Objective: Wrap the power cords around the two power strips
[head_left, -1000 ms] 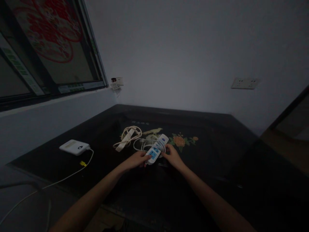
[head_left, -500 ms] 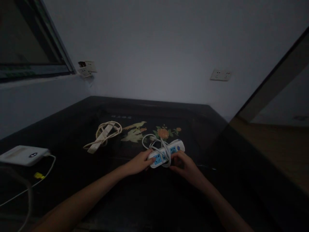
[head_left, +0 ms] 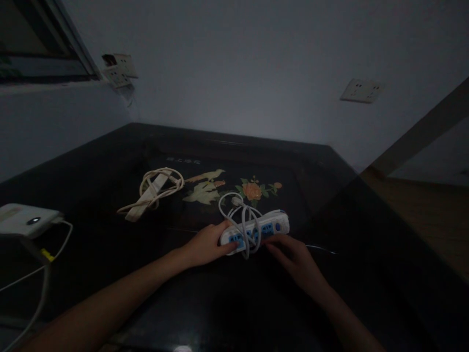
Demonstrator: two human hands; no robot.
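A white power strip (head_left: 283,223) with blue socket faces lies slantwise in front of me, its grey-white cord (head_left: 245,230) looped around its middle. The plug (head_left: 237,201) rests within the loops on the far side. My left hand (head_left: 210,244) grips the strip's left end, thumb on a blue socket and fingers behind it. At the near edge, toward the right end, my right hand (head_left: 289,252) has thumb and fingers close together by the cord loops; whether they pinch the cord is too dark to tell.
On the dark table (head_left: 205,303), a second, cream power strip (head_left: 146,198) wrapped in its cord lies to the left. A white box-shaped device (head_left: 27,220) with a cable and yellow tag (head_left: 47,254) sits at far left. Wall sockets (head_left: 362,91) are behind.
The power strip has turned from steeply slanted to nearly level across my view, with both hands staying at it. My view has swung right, so the surroundings appear further left.
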